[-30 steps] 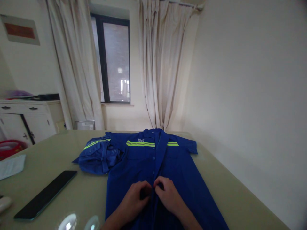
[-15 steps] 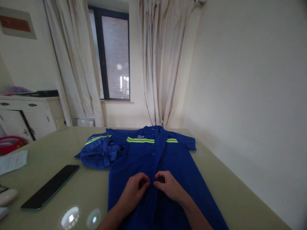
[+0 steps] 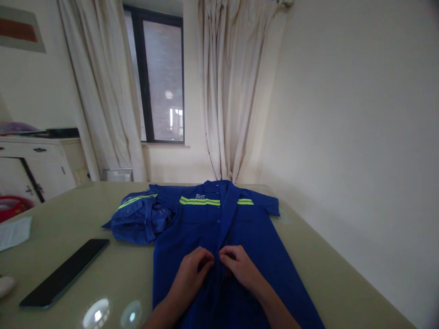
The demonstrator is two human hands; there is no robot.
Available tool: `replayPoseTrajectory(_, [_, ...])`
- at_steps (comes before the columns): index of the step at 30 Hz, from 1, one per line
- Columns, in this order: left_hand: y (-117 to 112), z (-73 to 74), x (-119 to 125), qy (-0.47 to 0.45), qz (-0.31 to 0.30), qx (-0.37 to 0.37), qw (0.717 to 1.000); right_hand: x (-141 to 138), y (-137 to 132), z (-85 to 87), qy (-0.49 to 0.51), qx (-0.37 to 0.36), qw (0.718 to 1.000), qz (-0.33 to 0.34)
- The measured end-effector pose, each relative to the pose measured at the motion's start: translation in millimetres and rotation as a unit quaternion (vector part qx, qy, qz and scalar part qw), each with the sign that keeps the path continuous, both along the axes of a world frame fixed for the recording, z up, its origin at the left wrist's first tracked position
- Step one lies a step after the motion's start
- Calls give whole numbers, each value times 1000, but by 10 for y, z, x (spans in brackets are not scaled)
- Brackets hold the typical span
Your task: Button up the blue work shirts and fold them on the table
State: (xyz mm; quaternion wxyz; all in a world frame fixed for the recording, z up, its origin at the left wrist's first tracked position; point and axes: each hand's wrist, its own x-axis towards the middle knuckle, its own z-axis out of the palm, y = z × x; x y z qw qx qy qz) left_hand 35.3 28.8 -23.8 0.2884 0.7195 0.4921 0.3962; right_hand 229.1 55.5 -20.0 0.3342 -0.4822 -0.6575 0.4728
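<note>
A blue short-sleeved work shirt [image 3: 192, 230] with yellow-green stripes across the chest lies spread on the table, collar at the far end. Its upper front hangs open along the button edge. My left hand [image 3: 195, 270] pinches the left side of the front opening, thumb and forefinger together. Close beside it, my right hand [image 3: 240, 268] has the other front edge between thumb and fingers. Whether a button is between the fingertips is too small to tell. A bundled blue garment [image 3: 132, 225] with similar stripes rests against the shirt's left sleeve.
On the left of the glossy table [image 3: 329, 267] lies a long black flat device [image 3: 65, 273]. Farther left are a paper sheet [image 3: 15, 233] and a white object [image 3: 6, 285] cut off by the frame. A wall [image 3: 356, 137] runs along the right side.
The fingertips of my right hand have moved slightly left and up, nearer my left fingers at the shirt's front edge. The view has turned slightly to the right.
</note>
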Motion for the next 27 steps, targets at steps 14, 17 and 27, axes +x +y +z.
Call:
replayPoseTrajectory(14, [19, -93, 5, -9, -32, 13, 999, -70, -83, 103, -113, 138, 984, -17])
replayPoseTrajectory(17, [-3, -80, 41, -21, -8, 9, 1000, -82, -83, 88, -119, 147, 982, -13])
replayPoseTrajectory(27, [-6, -33, 19, -109, -48, -74, 990, -68, -110, 114, -148, 148, 978, 11])
